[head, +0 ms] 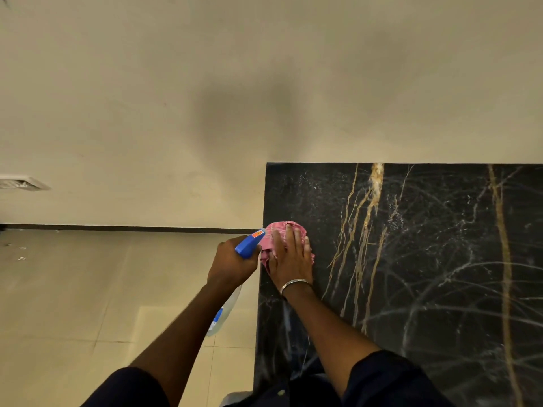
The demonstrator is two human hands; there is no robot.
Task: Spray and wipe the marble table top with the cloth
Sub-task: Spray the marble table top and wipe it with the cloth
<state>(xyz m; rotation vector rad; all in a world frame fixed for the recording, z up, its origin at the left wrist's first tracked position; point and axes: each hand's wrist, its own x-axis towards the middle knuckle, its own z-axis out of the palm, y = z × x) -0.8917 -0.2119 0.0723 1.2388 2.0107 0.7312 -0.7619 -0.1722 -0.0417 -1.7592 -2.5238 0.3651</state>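
The black marble table top, veined in gold and white, fills the right half of the view. A bunched pink cloth lies near its left edge, and my right hand presses flat on it with straight fingers. A silver bangle circles that wrist. Just off the table's left edge, my left hand grips a spray bottle by its blue trigger head, nozzle pointing at the cloth. The bottle's clear body hangs below my forearm, partly hidden.
A beige wall rises right behind the table's far edge. Beige floor tiles lie to the left, with a dark skirting line along the wall. A vent grille sits at the far left.
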